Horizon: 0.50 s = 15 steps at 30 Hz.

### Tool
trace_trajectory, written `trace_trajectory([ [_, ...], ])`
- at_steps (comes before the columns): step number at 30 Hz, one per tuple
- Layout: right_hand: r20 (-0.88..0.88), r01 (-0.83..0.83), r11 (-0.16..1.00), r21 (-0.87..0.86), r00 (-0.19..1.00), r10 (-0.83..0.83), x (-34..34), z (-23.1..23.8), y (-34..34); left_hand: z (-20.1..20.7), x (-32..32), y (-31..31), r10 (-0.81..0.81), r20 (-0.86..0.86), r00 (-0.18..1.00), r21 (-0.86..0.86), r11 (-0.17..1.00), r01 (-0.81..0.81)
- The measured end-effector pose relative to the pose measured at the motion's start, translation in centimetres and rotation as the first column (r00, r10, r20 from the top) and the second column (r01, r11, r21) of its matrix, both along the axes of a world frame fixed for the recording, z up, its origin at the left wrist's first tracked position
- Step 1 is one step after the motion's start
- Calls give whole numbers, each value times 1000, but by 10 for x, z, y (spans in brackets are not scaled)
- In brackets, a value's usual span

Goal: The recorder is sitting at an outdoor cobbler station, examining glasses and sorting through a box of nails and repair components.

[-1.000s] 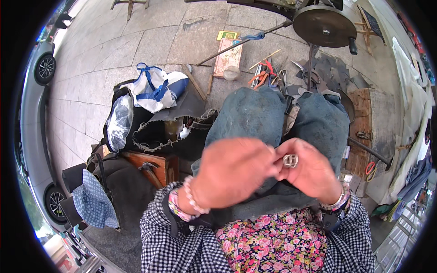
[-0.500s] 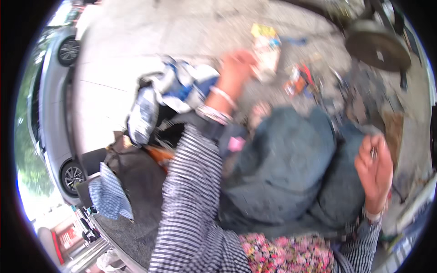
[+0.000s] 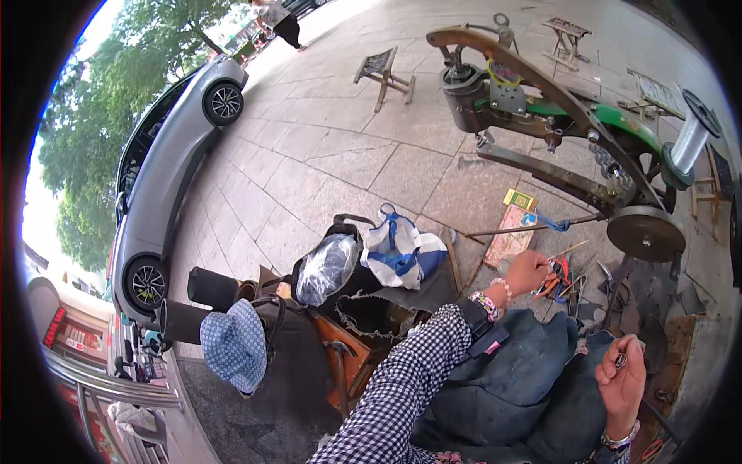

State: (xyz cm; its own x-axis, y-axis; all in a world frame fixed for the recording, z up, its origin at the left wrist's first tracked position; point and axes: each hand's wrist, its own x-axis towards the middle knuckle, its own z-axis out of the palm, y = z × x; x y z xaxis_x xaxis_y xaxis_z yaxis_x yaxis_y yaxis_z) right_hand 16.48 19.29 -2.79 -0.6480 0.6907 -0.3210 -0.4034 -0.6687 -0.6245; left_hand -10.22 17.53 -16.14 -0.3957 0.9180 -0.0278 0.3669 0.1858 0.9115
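My left hand [image 3: 527,271], with a beaded bracelet at the wrist, reaches over a small heap of hand tools [image 3: 558,280] with red and orange handles. Its fingers are curled; their tips and anything in them are hard to make out. At the right, my right hand [image 3: 622,379] is raised palm up, its bent fingers closed on a small shiny metal piece [image 3: 621,360]. A dark blue-grey cloth [image 3: 502,363] covers my lap between the hands. Beyond the left hand lies a flat pink and white box [image 3: 510,236] with a yellow-green card [image 3: 519,199] at its end.
A hand-cranked sewing machine [image 3: 541,116] stands ahead right, its heavy wheel [image 3: 645,233] near the tools. Left are a blue-white bag [image 3: 398,251], a hammer [image 3: 340,371] and a blue patterned hat [image 3: 233,346]. A folding stool [image 3: 386,73] and grey car [image 3: 166,178] stand farther off.
The view has swung up, bringing the whole sewing machine into sight. My left hand has moved from beside the box to the tool heap. My right hand stays closed on the metal piece.
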Motion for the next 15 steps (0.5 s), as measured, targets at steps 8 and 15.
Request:
trace_trajectory([
  [8,-41,-29,999,-20,999,29,9,1,-3,10,4,5,-45,-50,998,-27,999,44],
  [15,-1,-56,998,-4,998,56,17,-1,-6,7,21,8,-97,81,992,-51,993,102],
])
